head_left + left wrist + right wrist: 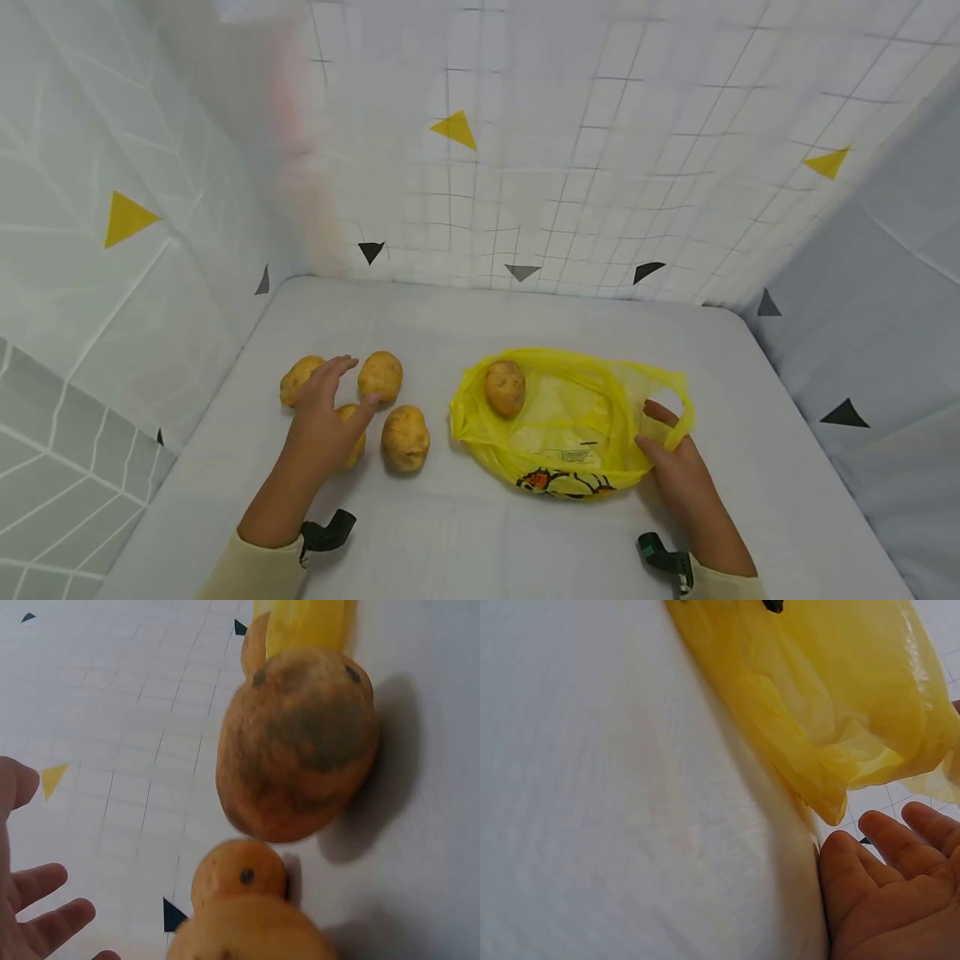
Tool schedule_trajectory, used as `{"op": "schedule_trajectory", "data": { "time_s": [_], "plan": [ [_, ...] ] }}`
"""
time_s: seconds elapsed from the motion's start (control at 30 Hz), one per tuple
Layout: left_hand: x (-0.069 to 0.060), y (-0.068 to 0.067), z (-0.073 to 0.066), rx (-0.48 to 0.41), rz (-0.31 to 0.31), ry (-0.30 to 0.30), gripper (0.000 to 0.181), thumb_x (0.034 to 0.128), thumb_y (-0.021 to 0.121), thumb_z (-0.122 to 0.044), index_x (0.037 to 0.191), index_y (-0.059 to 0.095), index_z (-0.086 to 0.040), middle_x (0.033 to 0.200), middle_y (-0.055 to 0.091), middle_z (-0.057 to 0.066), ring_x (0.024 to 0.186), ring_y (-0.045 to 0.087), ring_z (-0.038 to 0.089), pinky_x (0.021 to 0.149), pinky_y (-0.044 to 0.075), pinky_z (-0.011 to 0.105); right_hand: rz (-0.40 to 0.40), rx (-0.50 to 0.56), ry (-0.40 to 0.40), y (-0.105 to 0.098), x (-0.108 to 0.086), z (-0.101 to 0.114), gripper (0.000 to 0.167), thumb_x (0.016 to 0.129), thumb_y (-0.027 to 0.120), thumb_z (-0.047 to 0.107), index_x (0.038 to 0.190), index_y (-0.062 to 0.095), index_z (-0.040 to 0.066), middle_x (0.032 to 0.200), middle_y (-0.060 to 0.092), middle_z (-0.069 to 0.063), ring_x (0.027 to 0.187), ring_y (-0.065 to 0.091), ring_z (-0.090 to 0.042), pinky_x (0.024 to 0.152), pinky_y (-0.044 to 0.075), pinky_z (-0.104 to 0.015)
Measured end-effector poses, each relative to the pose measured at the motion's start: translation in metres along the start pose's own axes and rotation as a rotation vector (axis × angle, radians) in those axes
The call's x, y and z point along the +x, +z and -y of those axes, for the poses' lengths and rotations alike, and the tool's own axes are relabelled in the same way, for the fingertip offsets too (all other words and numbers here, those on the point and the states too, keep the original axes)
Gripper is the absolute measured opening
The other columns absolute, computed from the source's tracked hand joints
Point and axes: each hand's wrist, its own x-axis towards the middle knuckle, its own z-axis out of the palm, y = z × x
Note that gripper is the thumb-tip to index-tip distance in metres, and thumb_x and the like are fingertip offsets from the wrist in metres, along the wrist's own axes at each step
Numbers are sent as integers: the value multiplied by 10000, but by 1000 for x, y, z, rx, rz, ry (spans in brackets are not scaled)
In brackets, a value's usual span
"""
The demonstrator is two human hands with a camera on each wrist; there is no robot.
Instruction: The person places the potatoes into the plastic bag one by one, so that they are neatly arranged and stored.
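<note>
My left hand (324, 423) hovers over a loose group of potatoes, fingers and thumb spread with nothing between them. Beneath it lies one potato (352, 442), partly hidden by the hand. Around it are a far left potato (299, 379), one near the thumb tip (380, 375) and one to the right (406, 439). A yellow plastic bag (558, 483) lies with its mouth spread, another potato (506, 389) at its left side. My right hand (681, 473) is at the bag's right handle loop; its fingers (900, 847) look extended and loose, not gripping the plastic.
A white cloth-covered table (450, 550) bears everything. White sheets with triangular marks enclose it, with a gridded back wall (525, 183) and side walls on the left and right. A black wrist mount (327, 532) sits on the left wrist, with a similar one (660, 554) on the right.
</note>
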Motion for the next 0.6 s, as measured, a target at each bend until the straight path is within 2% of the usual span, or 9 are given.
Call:
{"op": "schedule_trajectory", "data": {
  "time_s": [0.1, 0.2, 0.37, 0.53, 0.6],
  "plan": [
    [-5, -5, 9, 12, -10, -10, 635, 1003, 700, -354, 1536, 448, -118, 1636, 365, 166, 1478, 361, 442, 1120, 352, 706, 7, 34, 7, 0, 0, 0, 698, 1090, 543, 364, 1671, 213, 163, 1747, 184, -34, 1571, 220, -256, 917, 308, 26],
    [-12, -8, 21, 44, -11, -20, 645, 992, 715, -330, 1536, 446, -111, 1640, 354, 181, 1470, 355, 464, 1113, 305, 742, 13, 36, 7, 2, 1, 0, 696, 1088, 546, 373, 1670, 219, 176, 1746, 187, -27, 1560, 242, -251, 917, 317, 21],
    [-22, -6, 36, 84, 6, -17, 674, 963, 749, -326, 1538, 457, -132, 1658, 340, 162, 1512, 245, 498, 1091, 213, 789, 5, 20, -11, 3, 1, -1, 686, 1084, 551, 388, 1667, 245, 193, 1746, 193, -23, 1550, 271, -267, 921, 329, 18],
    [-26, 0, 44, 56, 42, 20, 693, 949, 762, -285, 1540, 446, -111, 1661, 315, 184, 1514, 206, 529, 1126, 212, 759, -15, 1, -3, 0, -1, -1, 673, 1088, 538, 394, 1662, 257, 186, 1746, 198, -19, 1563, 239, -274, 911, 297, 37],
    [-27, 0, 46, 50, 54, 13, 715, 948, 766, -302, 1549, 430, -108, 1665, 298, 191, 1511, 197, 543, 1125, 214, 763, -11, -2, -3, 0, 0, 0, 669, 1089, 534, 395, 1662, 256, 190, 1747, 195, -16, 1562, 240, -271, 913, 295, 38]
  ]
}}
